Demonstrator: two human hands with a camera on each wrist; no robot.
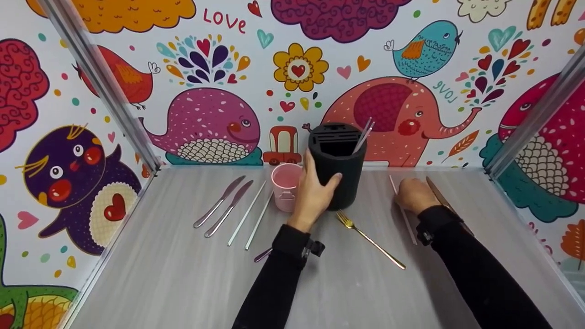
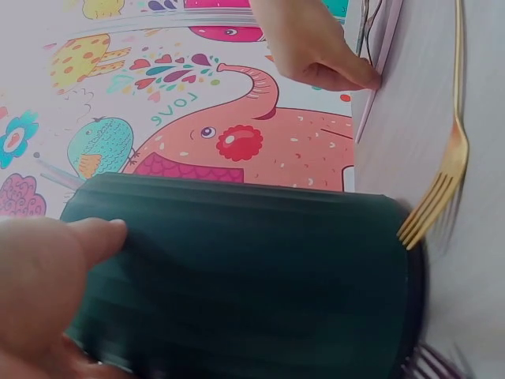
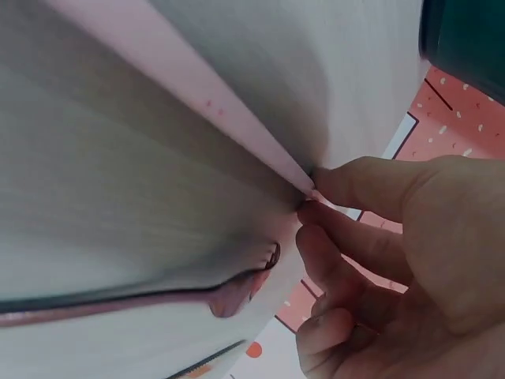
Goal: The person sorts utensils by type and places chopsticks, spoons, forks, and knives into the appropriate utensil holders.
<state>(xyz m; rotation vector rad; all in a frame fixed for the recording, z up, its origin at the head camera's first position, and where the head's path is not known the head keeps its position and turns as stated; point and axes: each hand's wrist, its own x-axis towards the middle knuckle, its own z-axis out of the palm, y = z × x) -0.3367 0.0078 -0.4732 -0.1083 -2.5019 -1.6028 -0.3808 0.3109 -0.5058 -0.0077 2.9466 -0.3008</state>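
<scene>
My left hand (image 1: 315,192) grips a dark utensil holder (image 1: 343,183), thumb on its near side. Two pale chopsticks (image 1: 364,135) stick up from the holder's right side. Farther right, my right hand (image 1: 415,195) pinches a pink chopstick (image 3: 237,130) between thumb and index finger; its length lies along the table (image 1: 160,283). A fork (image 3: 237,292) lies beside that chopstick in the right wrist view, mostly hidden from the head view. A gold fork (image 1: 370,242) rests on the table between my hands, its tines near the holder's base.
Left of the holder stands a pink cup (image 1: 284,196). Two knives (image 1: 228,210) and two pale green chopsticks (image 1: 247,214) lie farther left. A purple handle (image 1: 263,255) shows beside my left sleeve. Another knife (image 1: 438,192) lies beyond my right hand. Patterned walls (image 1: 301,27) surround the table.
</scene>
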